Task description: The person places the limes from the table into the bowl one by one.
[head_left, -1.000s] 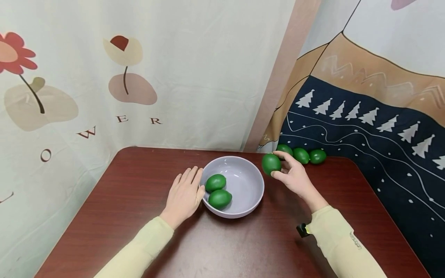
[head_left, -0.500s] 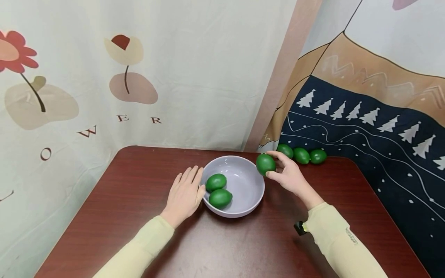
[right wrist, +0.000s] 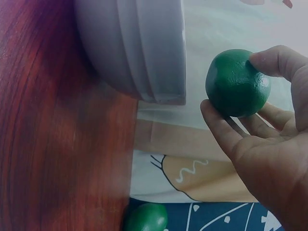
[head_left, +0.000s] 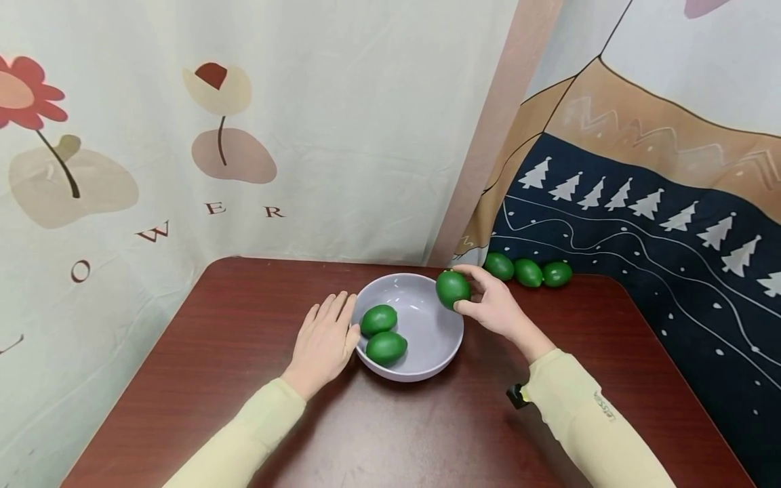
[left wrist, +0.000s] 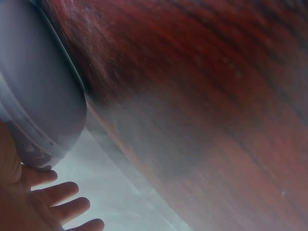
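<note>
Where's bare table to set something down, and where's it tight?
Bare: table left of the left grip; table in front of the bowl, between left sleeve and right sleeve; table right of right sleeve. Bowl floor's right side, too.
Tight: bowl's left side, two limes; table's back right, three limes near the right grip, which holds another lime.

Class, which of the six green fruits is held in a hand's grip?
The green fruit in the right hand, raised higher than the bowl. Of the others, two fruits lie inside it and three fruits sit together at the table's far side.
</note>
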Demonstrator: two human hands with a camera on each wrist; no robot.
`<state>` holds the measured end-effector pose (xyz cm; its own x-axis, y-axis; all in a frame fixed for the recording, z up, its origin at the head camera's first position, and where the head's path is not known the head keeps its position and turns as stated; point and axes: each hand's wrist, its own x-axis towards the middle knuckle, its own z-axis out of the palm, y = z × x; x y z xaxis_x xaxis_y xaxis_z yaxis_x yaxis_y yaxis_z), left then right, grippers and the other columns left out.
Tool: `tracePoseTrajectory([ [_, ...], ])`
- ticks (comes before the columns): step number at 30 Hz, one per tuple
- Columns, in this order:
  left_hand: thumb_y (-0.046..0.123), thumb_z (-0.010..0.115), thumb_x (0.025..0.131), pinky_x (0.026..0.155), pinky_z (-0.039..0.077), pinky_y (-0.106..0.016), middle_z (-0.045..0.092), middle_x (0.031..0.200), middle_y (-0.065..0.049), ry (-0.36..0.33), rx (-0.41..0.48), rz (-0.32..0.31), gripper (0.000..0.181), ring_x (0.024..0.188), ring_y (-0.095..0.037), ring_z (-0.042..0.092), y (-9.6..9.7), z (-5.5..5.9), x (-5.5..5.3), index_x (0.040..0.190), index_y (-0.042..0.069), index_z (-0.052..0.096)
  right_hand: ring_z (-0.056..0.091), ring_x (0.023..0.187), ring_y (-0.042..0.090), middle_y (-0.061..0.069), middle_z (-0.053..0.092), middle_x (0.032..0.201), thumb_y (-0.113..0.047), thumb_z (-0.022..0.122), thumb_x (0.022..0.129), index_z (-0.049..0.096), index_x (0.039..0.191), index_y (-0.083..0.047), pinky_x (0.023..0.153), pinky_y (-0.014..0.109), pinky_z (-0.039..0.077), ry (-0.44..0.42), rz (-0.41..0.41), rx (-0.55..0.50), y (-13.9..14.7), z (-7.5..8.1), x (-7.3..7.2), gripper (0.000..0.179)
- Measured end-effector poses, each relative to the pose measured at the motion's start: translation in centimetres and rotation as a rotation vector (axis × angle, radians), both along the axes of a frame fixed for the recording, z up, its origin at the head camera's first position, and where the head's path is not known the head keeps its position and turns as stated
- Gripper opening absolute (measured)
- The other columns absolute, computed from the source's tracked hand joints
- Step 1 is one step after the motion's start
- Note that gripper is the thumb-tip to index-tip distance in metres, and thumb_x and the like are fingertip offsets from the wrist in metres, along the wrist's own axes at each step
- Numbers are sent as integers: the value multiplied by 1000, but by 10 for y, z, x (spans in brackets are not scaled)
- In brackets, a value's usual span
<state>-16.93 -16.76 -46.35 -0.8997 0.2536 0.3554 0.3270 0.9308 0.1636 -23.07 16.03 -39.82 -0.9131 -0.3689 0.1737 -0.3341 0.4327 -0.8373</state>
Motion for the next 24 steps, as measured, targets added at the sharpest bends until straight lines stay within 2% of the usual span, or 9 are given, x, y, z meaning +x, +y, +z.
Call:
tracePoseTrajectory([
  [3,31,45,104,119,34,-57,51,154,-18,0,2,0,57,144,-39,46,0,0,0,154,4,47,66,115,37,22,60,138,1,71,87,53,145,0,100,57,54,-3,14,3,-3,1,0,61],
  [11,30,47,103,117,35,-58,53,152,-20,25,3,-1,56,142,-39,48,1,-1,0,152,2,50,65,117,37,22,58,140,0,71,87,53,144,-1,100,55,55,5,32,35,-10,-1,-3,60],
  [16,30,47,104,118,34,-58,53,152,-20,17,8,-2,56,142,-39,47,1,0,0,152,2,49,65,118,37,21,57,142,-2,71,87,53,145,-2,100,54,55,-2,37,59,-15,0,-4,61],
  [24,31,47,103,118,34,-58,52,153,-19,6,13,1,57,143,-39,47,1,0,0,153,3,48,67,113,33,19,61,135,-6,72,86,54,144,-1,96,49,57,8,63,112,-21,-2,-9,61],
])
